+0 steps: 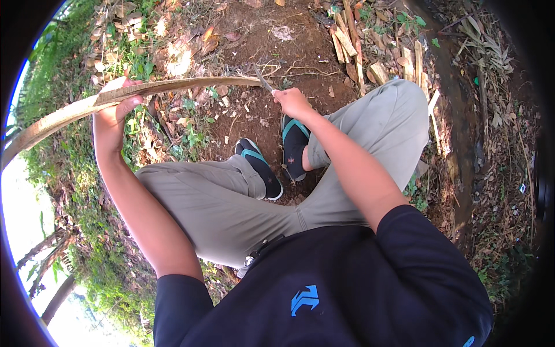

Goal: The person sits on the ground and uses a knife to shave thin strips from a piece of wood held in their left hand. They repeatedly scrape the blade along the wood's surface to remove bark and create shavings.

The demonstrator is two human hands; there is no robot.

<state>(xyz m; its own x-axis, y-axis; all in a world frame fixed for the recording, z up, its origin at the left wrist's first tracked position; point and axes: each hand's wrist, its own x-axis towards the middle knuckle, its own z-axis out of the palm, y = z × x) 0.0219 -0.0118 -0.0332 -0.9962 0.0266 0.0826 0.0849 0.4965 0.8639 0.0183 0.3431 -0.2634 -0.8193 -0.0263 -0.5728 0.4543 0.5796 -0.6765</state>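
Note:
A long pale wooden strip (191, 84) runs from the left rim of the view to the middle, looking bowed. My left hand (114, 110) is closed round it, the thumb along its near side. Over the bare soil ahead of my feet, my right hand (293, 103) grips a knife, its handle mostly hidden in the fist. The narrow grey blade (263, 78) points up and left and meets the right end of the strip; whether it cuts into the wood I cannot tell.
My feet in dark sandals with teal straps (252, 155) rest on brown soil (254, 34) strewn with small wood chips. Split wood pieces (345, 40) lie at the far right, beside a dark channel (457, 115). Leaf litter and green plants (87, 231) cover the left.

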